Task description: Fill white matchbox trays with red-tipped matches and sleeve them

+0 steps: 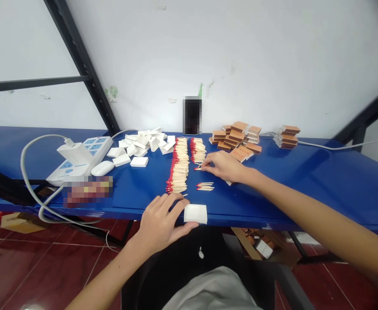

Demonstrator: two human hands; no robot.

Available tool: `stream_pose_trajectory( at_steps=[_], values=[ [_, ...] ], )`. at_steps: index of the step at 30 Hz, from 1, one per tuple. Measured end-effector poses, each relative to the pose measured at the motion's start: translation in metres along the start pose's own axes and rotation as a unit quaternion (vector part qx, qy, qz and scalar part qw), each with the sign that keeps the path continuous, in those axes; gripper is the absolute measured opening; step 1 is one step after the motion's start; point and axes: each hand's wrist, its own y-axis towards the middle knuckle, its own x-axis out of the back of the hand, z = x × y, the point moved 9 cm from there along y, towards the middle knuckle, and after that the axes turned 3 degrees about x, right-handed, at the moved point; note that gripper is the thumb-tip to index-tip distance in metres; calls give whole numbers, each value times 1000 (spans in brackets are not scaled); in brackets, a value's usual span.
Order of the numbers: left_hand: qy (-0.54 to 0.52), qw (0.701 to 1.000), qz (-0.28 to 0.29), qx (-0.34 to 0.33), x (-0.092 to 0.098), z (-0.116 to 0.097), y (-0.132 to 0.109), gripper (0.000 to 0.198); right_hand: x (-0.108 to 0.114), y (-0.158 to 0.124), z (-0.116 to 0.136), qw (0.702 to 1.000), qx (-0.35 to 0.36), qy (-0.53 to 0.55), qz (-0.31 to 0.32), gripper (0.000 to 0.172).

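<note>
My left hand (159, 221) rests at the near edge of the blue table (305, 181), thumb and fingers closed on a white matchbox tray (195, 213). My right hand (225, 166) reaches to the middle of the table, fingertips pinched on red-tipped matches at the foot of the short row of matches (198, 150). A long row of matches (179, 165) lies left of it. A small bundle of matches (204, 186) lies between my hands.
White inner trays (142, 146) are heaped at the back left, brown matchbox sleeves (237, 137) at the back right, another stack (287, 136) farther right. A power strip (79, 158) with charger and cable, a white mouse (102, 168) and a dark phone (192, 115) against the wall.
</note>
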Motion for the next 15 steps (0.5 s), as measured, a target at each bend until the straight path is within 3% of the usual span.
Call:
stream_pose_trajectory(
  at_steps=[9,15],
  values=[
    [-10,1000,9,5,-1,1,-1,39,-1,2,3,999,-11,9,43,16],
    [-13,1000,11,9,-2,2,-1,40,2,-13,24,989,22,86,115,15]
  ],
)
